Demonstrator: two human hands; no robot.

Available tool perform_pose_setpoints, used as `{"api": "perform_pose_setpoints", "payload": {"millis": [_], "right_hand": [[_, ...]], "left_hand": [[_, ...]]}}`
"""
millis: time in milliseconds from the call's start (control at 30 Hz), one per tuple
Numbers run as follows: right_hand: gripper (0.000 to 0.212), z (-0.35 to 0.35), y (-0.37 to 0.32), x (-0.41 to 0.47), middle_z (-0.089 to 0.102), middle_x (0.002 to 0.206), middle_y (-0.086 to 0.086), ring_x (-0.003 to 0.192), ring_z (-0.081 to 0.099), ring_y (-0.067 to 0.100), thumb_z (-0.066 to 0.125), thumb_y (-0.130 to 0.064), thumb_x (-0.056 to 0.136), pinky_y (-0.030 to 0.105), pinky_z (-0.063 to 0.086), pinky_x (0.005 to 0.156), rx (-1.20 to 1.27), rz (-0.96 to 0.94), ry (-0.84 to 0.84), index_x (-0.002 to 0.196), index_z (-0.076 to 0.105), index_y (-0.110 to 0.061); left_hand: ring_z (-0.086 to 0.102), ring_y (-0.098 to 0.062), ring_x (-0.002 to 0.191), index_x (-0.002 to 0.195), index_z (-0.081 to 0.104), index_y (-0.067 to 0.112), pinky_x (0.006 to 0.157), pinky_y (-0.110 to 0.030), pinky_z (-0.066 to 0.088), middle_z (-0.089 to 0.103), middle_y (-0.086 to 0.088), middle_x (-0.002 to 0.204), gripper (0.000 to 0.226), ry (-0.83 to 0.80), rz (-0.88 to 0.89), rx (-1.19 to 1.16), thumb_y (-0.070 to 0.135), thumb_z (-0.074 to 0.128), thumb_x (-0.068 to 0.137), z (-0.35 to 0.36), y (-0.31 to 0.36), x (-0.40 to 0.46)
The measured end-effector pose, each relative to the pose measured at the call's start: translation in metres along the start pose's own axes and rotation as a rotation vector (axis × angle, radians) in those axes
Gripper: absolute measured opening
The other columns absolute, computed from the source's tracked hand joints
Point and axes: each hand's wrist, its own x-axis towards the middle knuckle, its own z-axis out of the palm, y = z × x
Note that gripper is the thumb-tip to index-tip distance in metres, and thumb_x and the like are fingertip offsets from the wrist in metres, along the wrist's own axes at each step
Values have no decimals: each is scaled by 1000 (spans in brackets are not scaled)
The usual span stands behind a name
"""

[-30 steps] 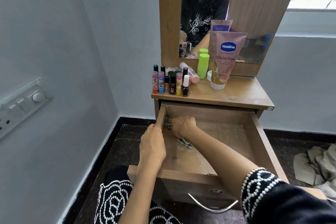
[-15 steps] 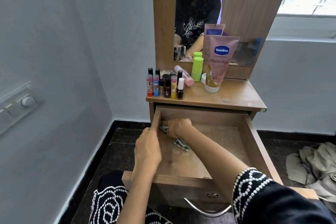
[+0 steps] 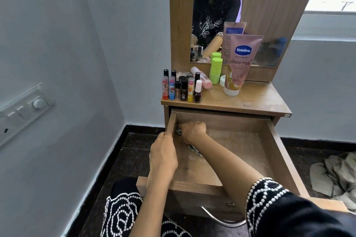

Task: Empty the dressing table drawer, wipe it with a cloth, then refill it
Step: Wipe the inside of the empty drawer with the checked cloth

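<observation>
My right hand [image 3: 193,132] presses a bunched cloth [image 3: 194,149] into the open drawer's [image 3: 240,152] ten-o'clock corner, fingers curled around it; my left hand [image 3: 163,157] grips the side wall.

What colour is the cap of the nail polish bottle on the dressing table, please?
White, above dark maroon polish, on the nail polish bottle; the head view shows it.

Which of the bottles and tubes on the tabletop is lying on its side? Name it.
The pink bottle behind the front row of small tubes. It lies tilted on its side; the others, including the green bottle beside it, stand upright.
</observation>
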Motion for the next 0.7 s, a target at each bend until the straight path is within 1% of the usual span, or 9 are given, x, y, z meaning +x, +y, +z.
{"api": "perform_pose_setpoints", "payload": {"millis": [100,167,233,333,400,533,633,700], "right_hand": [[30,1,-2,-6,58,124,7,115,55,24,50,-19,96,34,44,91,-79,-33,28,126,53,-16],[27,5,0,-13,59,120,6,112,57,23,49,-20,96,31,43,84,-150,-104,68,123,53,-14],[29,13,4,-21,58,121,5,111,57,22,47,-22,97,30,42,77,-202,-186,98,125,53,-16],[32,26,10,-28,55,126,6,111,56,24,41,-23,98,32,41,75,-231,-250,114,128,53,-18],[32,25,12,-25,56,125,5,111,56,24,41,-23,99,33,41,77,-183,-229,117,128,52,-20],[35,13,7,-5,59,123,6,112,57,25,45,-21,98,34,43,80,-59,-106,92,133,49,-23],[37,7,4,7,56,130,6,120,53,25,46,-22,97,36,44,91,65,-41,49,133,50,-23],[41,7,6,9,53,135,5,123,51,26,43,-24,98,38,43,94,107,-52,39,139,44,-27]], "left_hand": [[55,-27,111,135,46,14,88,-34,46,54,-7,123,39,-5,-11,0,8,37,98,-1,1,-2],[55,-27,111,134,46,14,87,-35,46,53,-7,124,38,-11,-12,1,7,38,97,-1,1,-2],[56,-27,109,132,49,13,85,-35,47,54,-7,122,36,-10,-11,-4,7,40,97,0,0,-1],[57,-27,106,128,51,12,83,-35,46,55,-7,119,34,-13,-10,-5,7,40,96,3,-2,0],[57,-28,106,129,51,13,84,-36,46,56,-7,119,35,-12,-10,-12,7,40,96,3,-2,1],[57,-27,107,132,49,13,85,-35,47,56,-7,121,37,-10,-8,-18,9,41,96,1,-2,0],[57,-27,106,130,50,13,84,-35,47,56,-7,119,35,-18,4,-7,9,39,97,0,-2,0],[57,-27,107,130,50,12,84,-35,46,55,-7,120,35,-17,-1,-8,9,39,97,0,-1,1]]}}
